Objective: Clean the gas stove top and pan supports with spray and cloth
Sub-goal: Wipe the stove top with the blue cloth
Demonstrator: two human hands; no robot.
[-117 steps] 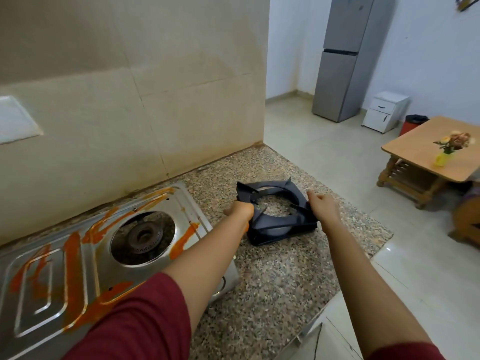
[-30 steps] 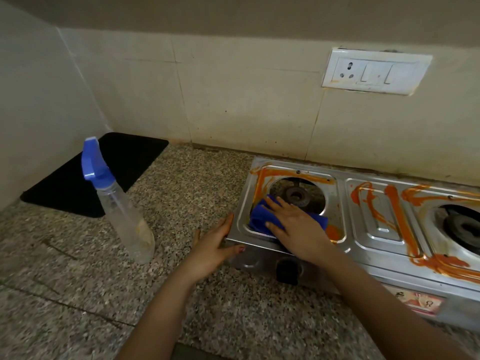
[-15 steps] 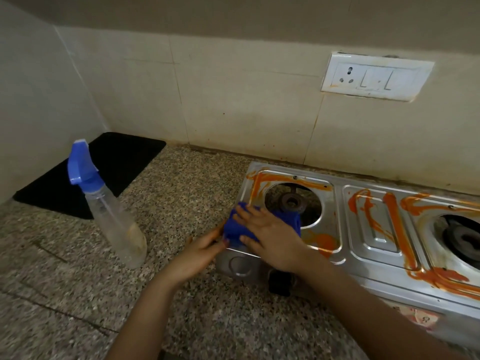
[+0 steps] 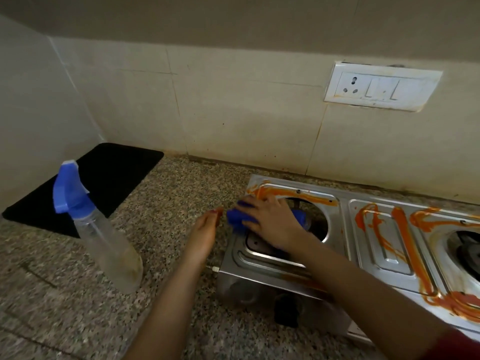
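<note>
Head view, hazards: your right hand (image 4: 270,224) lies flat, fingers spread, pressing the blue cloth (image 4: 235,222) onto the left rim of the stove top (image 4: 384,245). An outward stroke could push orange sauce (image 4: 405,229) onto the granite counter (image 4: 168,203), where your left hand (image 4: 205,229) rests straight-fingered, holding nothing. Count: one blue cloth, one spray bottle (image 4: 104,237) standing well left, one stove top, two burner wells (image 4: 318,224), two hands; no pan supports in view.

Steel stove top (image 4: 387,255) streaked orange, blue cloth (image 4: 235,220) bunched on its left edge, clear spray bottle (image 4: 104,237) with blue trigger upright well to its left.
</note>
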